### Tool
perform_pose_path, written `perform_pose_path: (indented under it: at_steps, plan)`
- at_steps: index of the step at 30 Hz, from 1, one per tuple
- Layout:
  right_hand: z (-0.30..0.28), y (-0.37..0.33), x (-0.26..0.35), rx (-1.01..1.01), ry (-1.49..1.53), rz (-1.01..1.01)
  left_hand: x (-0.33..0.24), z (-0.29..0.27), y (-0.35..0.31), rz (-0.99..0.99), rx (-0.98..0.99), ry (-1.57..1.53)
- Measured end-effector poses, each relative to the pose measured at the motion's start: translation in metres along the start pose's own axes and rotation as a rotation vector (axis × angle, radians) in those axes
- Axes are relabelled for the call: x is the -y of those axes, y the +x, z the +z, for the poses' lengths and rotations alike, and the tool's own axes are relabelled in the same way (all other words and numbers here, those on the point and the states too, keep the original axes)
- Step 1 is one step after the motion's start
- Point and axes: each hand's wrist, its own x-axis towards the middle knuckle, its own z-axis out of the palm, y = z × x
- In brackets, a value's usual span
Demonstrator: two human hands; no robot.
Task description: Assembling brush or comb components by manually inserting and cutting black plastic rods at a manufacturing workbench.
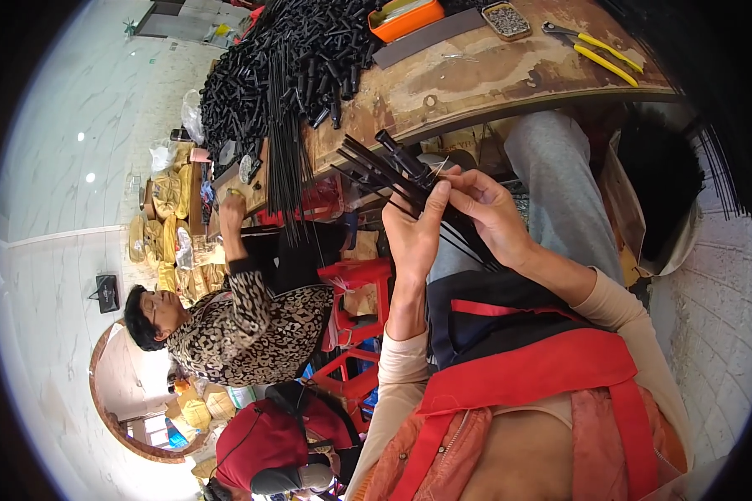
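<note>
My left hand (414, 238) is closed around a bundle of thin black rods (372, 167) gathered about a short black tube (399, 152). The bundle is held over my lap, just off the table's front edge, with rod ends fanning out to the upper left and lower right. At the tube's base, a thin pale wire (441, 166) sticks out. My right hand (491, 215) is beside my left thumb, its thumb and forefinger pinched together at this wire. The fingers partly hide where the wire meets the rods.
The wooden table (476, 79) bears a heap of black tubular parts (292, 75), long black rods (284, 150), an orange tray (405, 18), a dish of small metal pieces (506, 21) and yellow-handled pliers (593, 54). Co-workers are at left by red stools (351, 376). A sack (639, 200) stands right.
</note>
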Motion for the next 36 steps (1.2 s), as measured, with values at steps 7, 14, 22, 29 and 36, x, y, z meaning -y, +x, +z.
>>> perform_pose_path:
  at_steps: [7, 14, 22, 29, 36]
  plan:
    - [-0.006, -0.015, -0.01, 0.156, -0.072, 0.161, 0.009, -0.004, -0.019, 0.092, -0.042, 0.173]
    - [-0.015, -0.009, -0.008, 0.222, 0.068, 0.29, 0.016, -0.003, -0.02, 0.076, -0.062, 0.215]
    - [-0.012, -0.002, -0.013, 0.166, 0.08, 0.231, 0.015, -0.013, -0.007, 0.013, 0.077, 0.087]
    - [-0.008, 0.002, -0.014, 0.123, -0.085, 0.089, 0.008, -0.017, 0.007, -0.007, 0.157, 0.135]
    - [-0.006, 0.017, 0.008, 0.101, -0.059, 0.158, -0.004, -0.003, 0.025, -0.086, 0.129, 0.059]
